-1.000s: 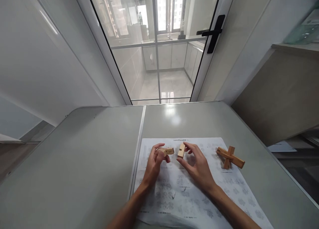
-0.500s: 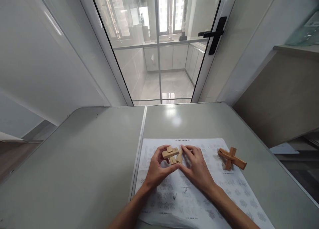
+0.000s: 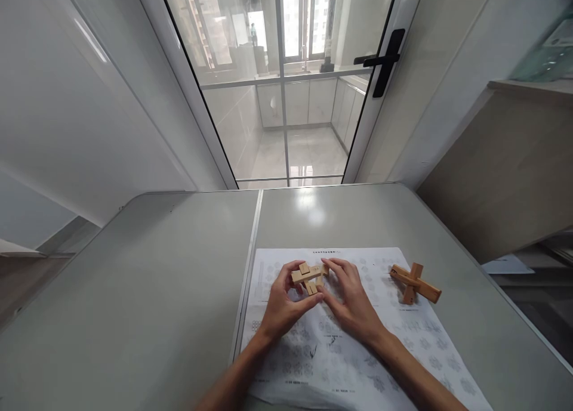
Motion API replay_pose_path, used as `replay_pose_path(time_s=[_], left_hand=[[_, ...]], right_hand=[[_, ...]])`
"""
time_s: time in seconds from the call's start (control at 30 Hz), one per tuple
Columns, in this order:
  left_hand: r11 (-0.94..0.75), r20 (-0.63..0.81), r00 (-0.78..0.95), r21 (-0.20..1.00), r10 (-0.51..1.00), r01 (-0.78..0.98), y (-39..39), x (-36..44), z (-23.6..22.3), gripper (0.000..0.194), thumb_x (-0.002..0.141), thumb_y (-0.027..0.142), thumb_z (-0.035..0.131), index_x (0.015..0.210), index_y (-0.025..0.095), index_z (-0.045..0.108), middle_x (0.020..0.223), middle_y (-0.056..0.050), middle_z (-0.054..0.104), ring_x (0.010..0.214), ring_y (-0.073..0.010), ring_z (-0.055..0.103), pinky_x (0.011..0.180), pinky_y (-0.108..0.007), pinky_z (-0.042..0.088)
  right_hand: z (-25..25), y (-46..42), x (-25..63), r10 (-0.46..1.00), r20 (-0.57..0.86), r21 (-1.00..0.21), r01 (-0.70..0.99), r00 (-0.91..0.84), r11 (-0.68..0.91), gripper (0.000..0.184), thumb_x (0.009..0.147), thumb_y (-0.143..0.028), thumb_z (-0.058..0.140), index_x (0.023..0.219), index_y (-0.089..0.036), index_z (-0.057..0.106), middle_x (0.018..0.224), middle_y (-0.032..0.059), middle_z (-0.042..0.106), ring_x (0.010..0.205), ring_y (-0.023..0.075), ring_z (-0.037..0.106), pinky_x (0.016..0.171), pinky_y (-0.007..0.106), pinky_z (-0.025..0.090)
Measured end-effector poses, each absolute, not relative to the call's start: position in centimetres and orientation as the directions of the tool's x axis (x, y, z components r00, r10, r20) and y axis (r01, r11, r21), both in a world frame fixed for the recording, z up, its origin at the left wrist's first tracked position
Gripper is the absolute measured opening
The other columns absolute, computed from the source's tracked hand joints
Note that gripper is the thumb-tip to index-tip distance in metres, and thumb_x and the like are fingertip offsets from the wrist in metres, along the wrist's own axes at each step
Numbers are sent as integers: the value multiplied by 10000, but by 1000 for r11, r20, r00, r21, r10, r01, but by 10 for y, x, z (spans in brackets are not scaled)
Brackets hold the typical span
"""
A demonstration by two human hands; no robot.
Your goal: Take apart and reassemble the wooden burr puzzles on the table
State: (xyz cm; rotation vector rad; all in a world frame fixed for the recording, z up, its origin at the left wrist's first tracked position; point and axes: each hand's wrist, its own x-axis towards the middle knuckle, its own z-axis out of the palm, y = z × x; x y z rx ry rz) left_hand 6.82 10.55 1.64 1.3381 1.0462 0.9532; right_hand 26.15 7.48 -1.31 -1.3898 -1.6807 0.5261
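Pale wooden burr puzzle pieces, partly interlocked, are held just above a printed sheet. My left hand is closed around their left side, thumb below and fingers behind. At their right side, my right hand pinches one notched wooden piece against the others; its fingers hide part of it. Both thumbs nearly meet beneath the pieces. The printed instruction sheet lies under both hands and shows rows of small diagrams. To the right, darker wooden pieces rest crossed on the sheet's edge.
The grey folding table has a metal seam left of the sheet. A glass door with a black handle stands beyond its far edge. At the right is a brown panel.
The notched piece in my right hand has turned and moved closer against the pieces in my left hand. My left hand stays nearly still.
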Motion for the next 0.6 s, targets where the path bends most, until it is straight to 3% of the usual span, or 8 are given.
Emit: replay_pose_path(time_s=[0.33, 0.6], left_hand=[[-11, -23, 431, 997, 902, 77, 103, 67, 19, 689, 741, 330, 933, 1331, 209, 599, 1196, -95, 717, 1019, -230, 692, 876, -345, 561], [-28, -5, 519, 998, 855, 56, 104, 66, 23, 668, 757, 311, 928, 1336, 225, 605, 1223, -81, 713, 1088, -245, 686, 925, -348, 549]], right_hand=[[0, 72, 262, 919, 394, -809, 472, -4, 349, 227, 1088, -369, 535, 1244, -280, 673, 1313, 135, 589, 1290, 333, 568, 1086, 562, 522], [4, 71, 261, 916, 397, -823, 423, -51, 380, 206, 1116, -347, 466, 1107, -255, 649, 1188, 123, 607, 1172, 302, 604, 1021, 511, 547]])
